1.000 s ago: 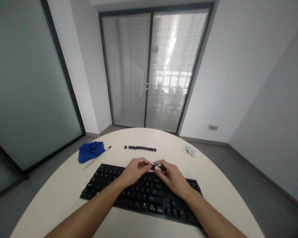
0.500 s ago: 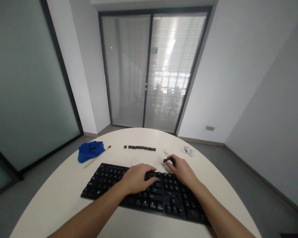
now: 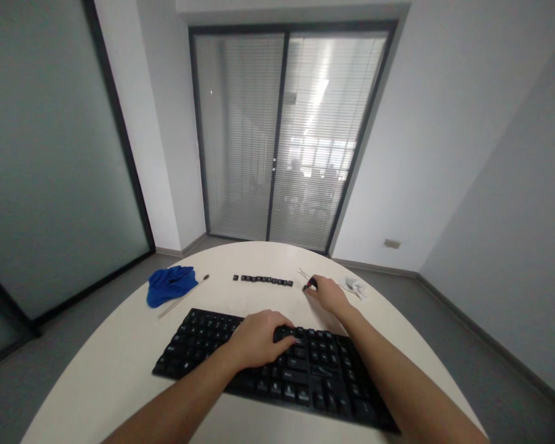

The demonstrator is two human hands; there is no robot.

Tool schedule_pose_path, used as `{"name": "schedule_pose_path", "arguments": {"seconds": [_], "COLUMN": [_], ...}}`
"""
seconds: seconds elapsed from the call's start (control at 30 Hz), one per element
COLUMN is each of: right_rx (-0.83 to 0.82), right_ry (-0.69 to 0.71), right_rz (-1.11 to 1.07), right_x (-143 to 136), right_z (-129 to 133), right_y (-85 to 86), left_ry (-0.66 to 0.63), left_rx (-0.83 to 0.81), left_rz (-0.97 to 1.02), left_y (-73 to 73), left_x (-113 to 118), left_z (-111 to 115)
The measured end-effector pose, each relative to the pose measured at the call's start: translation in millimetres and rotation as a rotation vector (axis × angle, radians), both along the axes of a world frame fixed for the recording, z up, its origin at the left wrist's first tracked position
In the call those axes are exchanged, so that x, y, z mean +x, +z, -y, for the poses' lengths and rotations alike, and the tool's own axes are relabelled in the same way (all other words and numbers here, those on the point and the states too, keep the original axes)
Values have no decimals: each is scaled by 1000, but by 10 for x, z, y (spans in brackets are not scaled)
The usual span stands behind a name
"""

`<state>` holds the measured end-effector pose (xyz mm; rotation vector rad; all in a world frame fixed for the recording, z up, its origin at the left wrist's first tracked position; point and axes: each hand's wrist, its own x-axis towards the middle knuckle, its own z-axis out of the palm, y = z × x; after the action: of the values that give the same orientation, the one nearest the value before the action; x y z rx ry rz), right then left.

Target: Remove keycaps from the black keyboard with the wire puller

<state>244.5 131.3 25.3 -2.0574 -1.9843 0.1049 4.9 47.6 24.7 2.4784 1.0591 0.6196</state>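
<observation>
A black keyboard lies at a slant across the round table. My left hand rests over its upper middle, fingers bent at the far edge and thumb on the keys. Beyond the keyboard, my right hand pinches a small black keycap close to the tabletop. A dark tool with a reddish part is tucked in the same hand. Thin wire prongs stick out beside it, probably from a keycap puller. Just left of that hand runs a row of several loose keycaps, with one keycap slightly apart.
On the table's left are a crumpled blue cloth and a thin brush with a dark tip. White crumpled material lies at the right, beyond my right wrist. The pale table has a curved edge.
My right hand has moved away from me, off the keyboard's far edge toward the right end of the keycap row, carrying the keycap and tool. My left hand stays on the keyboard.
</observation>
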Motion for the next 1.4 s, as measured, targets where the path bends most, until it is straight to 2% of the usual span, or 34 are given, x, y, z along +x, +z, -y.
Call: {"name": "schedule_pose_path", "arguments": {"seconds": [0.27,0.6,0.9,1.07,1.27,1.33,1.4], "right_rx": [11,6,28,107,208,190,105], "right_ry": [29,59,68,71,114,151,241], "right_rz": [2,-43,-88,-157,-304,-404,-533], "right_x": [-120,-160,-197,-171,-190,-233,-285], "right_z": [-138,-240,-232,-77,336,500,656], "right_y": [-56,-46,9,169,331,322,287], "left_ry": [0,-4,-8,-27,-47,-50,-45], "left_rx": [-10,-7,-9,9,39,41,49], "left_rz": [4,-3,0,-3,-42,-79,-125], "left_y": [39,63,28,7,74,125,169], "left_x": [-1,-1,-11,-9,-12,-35,-58], "left_z": [11,8,-7,-8,-9,-11,-8]}}
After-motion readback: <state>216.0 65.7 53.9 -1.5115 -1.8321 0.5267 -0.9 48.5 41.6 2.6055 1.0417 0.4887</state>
